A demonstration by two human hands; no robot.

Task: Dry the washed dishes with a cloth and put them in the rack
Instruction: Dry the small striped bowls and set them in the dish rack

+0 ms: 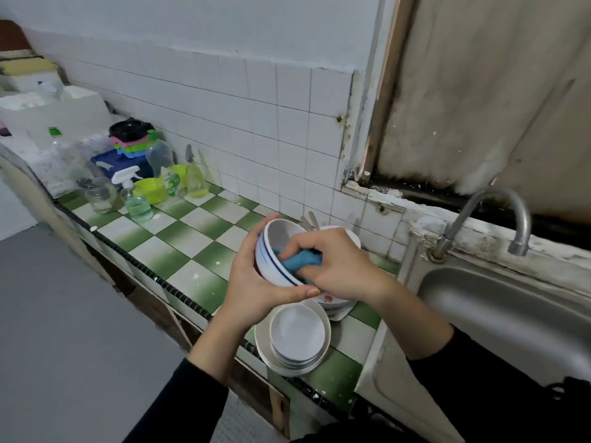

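My left hand (pixel 256 282) grips a white bowl with blue rim stripes (pixel 275 247), tilted above the green-and-white tiled counter (pixel 179 238). My right hand (pixel 335 266) presses a blue cloth (pixel 295 262) into the bowl's opening. Below the hands a stack of white bowls on a plate (pixel 299 337) rests at the counter's front edge. More white dishes (pixel 335 303) with utensil handles (pixel 311 220) sit behind my right hand, mostly hidden. No rack is recognisable in view.
A steel sink (pixel 511 321) with a curved tap (pixel 492 215) lies to the right. Spray bottles, jars, a yellow-green tub (pixel 150 190) and stacked coloured containers (pixel 131 139) crowd the counter's far left. A tiled wall runs behind. Grey floor lies left of the counter.
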